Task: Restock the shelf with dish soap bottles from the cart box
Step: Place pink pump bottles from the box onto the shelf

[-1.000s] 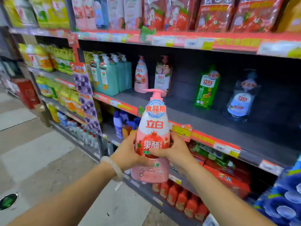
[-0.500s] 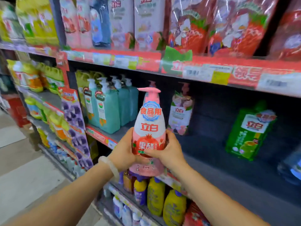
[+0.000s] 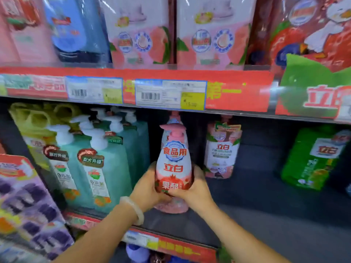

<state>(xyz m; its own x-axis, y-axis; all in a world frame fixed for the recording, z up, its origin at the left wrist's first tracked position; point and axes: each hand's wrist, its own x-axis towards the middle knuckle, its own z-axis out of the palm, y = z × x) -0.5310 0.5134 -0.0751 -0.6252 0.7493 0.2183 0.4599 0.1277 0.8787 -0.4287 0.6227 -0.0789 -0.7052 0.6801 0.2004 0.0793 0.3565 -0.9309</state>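
Pink dish soap pump bottle upright, long axis vertical, nozzle up, label facing near. Clasped low by left hand and right hand, fingers curled round both sides. Over dark shelf, right of teal pump bottles, another pink bottle directly behind.

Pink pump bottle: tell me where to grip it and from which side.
Grip the pink pump bottle round its wide lower body, from the aisle side, as the left hand and right hand do. The tapered top and pump offer poor hold.
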